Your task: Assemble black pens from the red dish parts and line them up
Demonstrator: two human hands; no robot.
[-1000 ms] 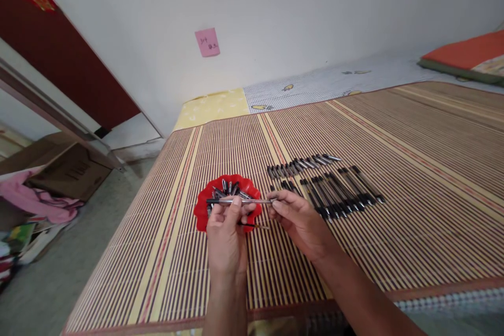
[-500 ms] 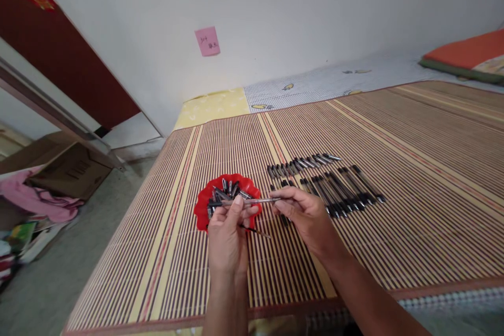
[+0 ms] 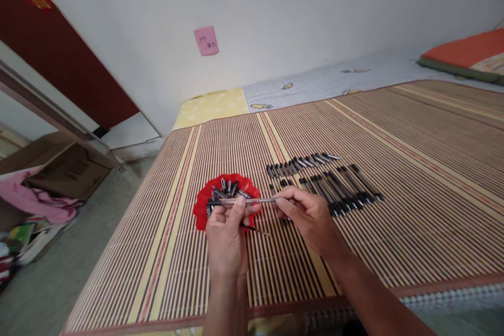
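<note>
My left hand (image 3: 226,233) is closed round the dark end of a thin clear pen barrel (image 3: 252,201) held level above a red scalloped dish (image 3: 201,205). My right hand (image 3: 305,215) pinches the barrel's other end with thumb and fingers. The dish holds several small dark pen parts (image 3: 228,189). A thin dark stick (image 3: 255,229) pokes out from under my left hand. To the right, several black pens (image 3: 342,186) lie side by side on the striped bamboo mat (image 3: 394,157), with a row of dark caps (image 3: 299,164) just behind them.
The mat covers a bed that meets a white wall with a pink sticky note (image 3: 206,41). An orange cushion (image 3: 464,52) lies at the far right. On the floor to the left are cardboard boxes (image 3: 59,168) and pink cloth (image 3: 31,199).
My right hand has slid slightly right along the barrel and then held; both hands stay on the barrel above the dish.
</note>
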